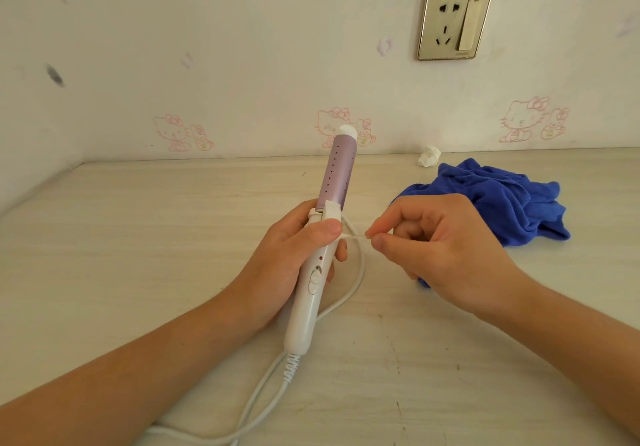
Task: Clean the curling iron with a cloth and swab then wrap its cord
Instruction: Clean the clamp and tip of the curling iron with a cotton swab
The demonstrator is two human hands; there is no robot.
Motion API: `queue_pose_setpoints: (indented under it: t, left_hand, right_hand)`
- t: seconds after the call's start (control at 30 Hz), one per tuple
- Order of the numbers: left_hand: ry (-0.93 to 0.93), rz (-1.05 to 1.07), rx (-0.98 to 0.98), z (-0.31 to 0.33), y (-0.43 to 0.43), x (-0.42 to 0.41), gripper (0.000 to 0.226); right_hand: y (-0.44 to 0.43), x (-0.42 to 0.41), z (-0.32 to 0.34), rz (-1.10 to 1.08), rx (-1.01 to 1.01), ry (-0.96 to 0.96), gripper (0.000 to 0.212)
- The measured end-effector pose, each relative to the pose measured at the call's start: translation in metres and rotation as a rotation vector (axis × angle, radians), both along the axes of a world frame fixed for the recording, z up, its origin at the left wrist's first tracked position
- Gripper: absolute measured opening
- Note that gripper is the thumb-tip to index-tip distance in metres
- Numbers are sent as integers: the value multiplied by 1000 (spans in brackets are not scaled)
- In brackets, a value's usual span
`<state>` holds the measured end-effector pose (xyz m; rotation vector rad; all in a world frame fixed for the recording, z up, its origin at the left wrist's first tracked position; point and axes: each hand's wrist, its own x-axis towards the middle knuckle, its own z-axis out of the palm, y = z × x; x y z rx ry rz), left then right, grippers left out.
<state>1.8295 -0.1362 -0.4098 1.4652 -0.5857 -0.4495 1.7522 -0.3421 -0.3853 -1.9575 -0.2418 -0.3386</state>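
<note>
**Listener:** Where are your hands, and what is in them?

**Me:** My left hand (pixel 294 248) is wrapped around the white handle of the curling iron (pixel 325 237), thumb across the front just below the lilac barrel. The iron is lifted off the table (pixel 138 237), barrel tilted up and away from me toward the wall. My right hand (pixel 440 241) pinches a thin white swab (pixel 353 236) between thumb and forefinger. Its far tip touches the right side of the iron, at the seam just below the barrel.

**Listener:** And the cord?

**Me:** The white cord (pixel 273 380) leaves the bottom of the handle and trails loose over the table, one stretch running toward me and another curving up behind the iron. None of it is wound.

**Listener:** Where is the cloth?

**Me:** A crumpled blue cloth (pixel 498 199) lies on the table behind my right hand, neither hand touching it. A small wad of white tissue (pixel 429 156) sits against the wall just beyond it. A wall socket (pixel 455 21) is higher up; nothing is plugged in.

**Listener:** So how far along are you?

**Me:** I judge I'm in the swab stage, working the narrow joint. The cloth being set aside suggests the wiping is finished, though I cannot confirm that. What is left, as I read it: finishing the crevices, putting the swab down, then wrapping the cord, which is not yet begun.
</note>
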Motion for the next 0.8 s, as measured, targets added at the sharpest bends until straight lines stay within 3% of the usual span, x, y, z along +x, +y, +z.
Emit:
queue_pose_setpoints:
  t: [0.2, 0.57, 0.7, 0.8]
  left_hand:
    - [-30, -61, 27, -1, -2, -3, 28]
    - [-33, -101, 35, 3, -2, -8, 34]
    - [-22, -104, 52, 4, -3, -8, 46]
    - [-30, -106, 60, 4, -3, -8, 43]
  right_hand:
    - [-3, 0, 0, -65, 136, -120, 10]
    - [3, -1, -2, -17, 13, -87, 13]
    - [-11, 10, -1, -161, 39, -58, 12]
    - [-8, 8, -3, -114, 12, -70, 13]
